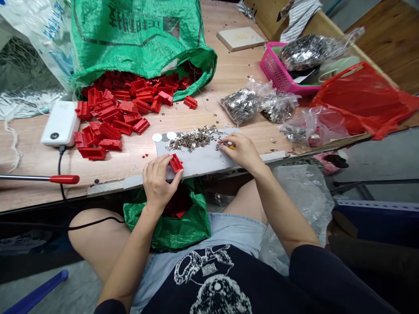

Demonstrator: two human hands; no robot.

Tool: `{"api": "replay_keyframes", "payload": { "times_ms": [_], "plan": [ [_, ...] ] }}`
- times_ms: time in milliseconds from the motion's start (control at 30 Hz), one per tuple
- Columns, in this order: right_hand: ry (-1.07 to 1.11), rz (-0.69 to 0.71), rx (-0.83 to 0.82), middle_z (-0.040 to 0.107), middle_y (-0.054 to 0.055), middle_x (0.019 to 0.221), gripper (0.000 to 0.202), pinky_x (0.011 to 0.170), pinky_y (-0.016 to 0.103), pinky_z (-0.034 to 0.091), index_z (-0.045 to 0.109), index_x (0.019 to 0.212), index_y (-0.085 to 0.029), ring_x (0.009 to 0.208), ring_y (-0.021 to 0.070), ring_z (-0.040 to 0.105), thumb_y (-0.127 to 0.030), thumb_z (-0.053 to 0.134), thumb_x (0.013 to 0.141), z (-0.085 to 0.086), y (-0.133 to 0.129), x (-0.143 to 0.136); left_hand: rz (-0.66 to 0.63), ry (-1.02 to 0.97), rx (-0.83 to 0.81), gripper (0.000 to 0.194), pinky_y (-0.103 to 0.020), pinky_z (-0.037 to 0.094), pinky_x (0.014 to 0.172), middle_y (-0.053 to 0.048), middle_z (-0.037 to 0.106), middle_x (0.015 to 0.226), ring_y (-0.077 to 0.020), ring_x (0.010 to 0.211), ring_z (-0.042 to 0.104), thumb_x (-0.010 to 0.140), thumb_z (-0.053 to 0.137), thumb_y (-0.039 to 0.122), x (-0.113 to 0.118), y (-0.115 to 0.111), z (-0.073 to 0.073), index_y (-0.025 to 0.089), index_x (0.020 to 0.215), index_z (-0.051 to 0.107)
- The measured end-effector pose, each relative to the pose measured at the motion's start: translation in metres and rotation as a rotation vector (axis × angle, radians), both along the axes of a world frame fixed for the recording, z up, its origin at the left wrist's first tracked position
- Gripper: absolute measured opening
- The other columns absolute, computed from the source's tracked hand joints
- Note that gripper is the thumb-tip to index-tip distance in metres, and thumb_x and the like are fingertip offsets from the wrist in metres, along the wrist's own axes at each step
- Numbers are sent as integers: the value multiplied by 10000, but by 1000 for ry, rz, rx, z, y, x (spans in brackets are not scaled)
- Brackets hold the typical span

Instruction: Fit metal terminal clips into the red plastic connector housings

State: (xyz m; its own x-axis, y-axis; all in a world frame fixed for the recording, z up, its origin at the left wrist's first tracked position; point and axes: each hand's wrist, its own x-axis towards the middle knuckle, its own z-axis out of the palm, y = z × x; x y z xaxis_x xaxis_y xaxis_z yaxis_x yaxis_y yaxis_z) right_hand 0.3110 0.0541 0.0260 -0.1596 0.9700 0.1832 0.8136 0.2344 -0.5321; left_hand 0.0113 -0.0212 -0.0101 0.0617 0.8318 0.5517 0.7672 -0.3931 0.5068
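My left hand (158, 182) grips a small red plastic housing (176, 163) between thumb and fingers at the front edge of the table. Its hollow side faces up. My right hand (241, 151) is closed around a thin tool with a yellow handle (232, 147); its tip points left, at the edge of the small metal parts. A heap of these shiny metal pieces (196, 138) lies on a grey sheet (199, 160) between and beyond my hands. Many more red housings (109, 111) are piled to the left, spilling from a green woven sack (137, 39).
A white power bank (59, 124) with a black cable stands at left, near a red-handled rod (63, 179). Bags of metal parts (240, 106), a pink basket (278, 72) and a red plastic bag (363, 98) lie at right. A green bag (193, 222) rests on my lap.
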Motion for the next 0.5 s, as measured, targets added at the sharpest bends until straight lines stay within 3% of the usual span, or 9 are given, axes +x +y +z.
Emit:
{"api": "replay_keyframes", "payload": {
  "times_ms": [200, 500],
  "plan": [
    [-35, 72, 27, 668, 46, 891, 118, 757, 336, 487, 773, 916, -215, 786, 205, 628, -233, 686, 837, 1, 7, -4, 5, 21, 32, 444, -408, 450, 1068, -109, 708, 1284, -263, 1198, 642, 904, 719, 356, 1, 0, 1, 192, 1302, 608],
    [-184, -8, 18, 693, 59, 986, 97, 746, 329, 465, 736, 879, -223, 853, 221, 638, -235, 639, 872, 4, 14, -43, 13, 32, 46, 452, -407, 453, 1063, -107, 711, 1278, -265, 1194, 648, 895, 733, 349, 0, 1, 1, 190, 1300, 610]
  ]
}}
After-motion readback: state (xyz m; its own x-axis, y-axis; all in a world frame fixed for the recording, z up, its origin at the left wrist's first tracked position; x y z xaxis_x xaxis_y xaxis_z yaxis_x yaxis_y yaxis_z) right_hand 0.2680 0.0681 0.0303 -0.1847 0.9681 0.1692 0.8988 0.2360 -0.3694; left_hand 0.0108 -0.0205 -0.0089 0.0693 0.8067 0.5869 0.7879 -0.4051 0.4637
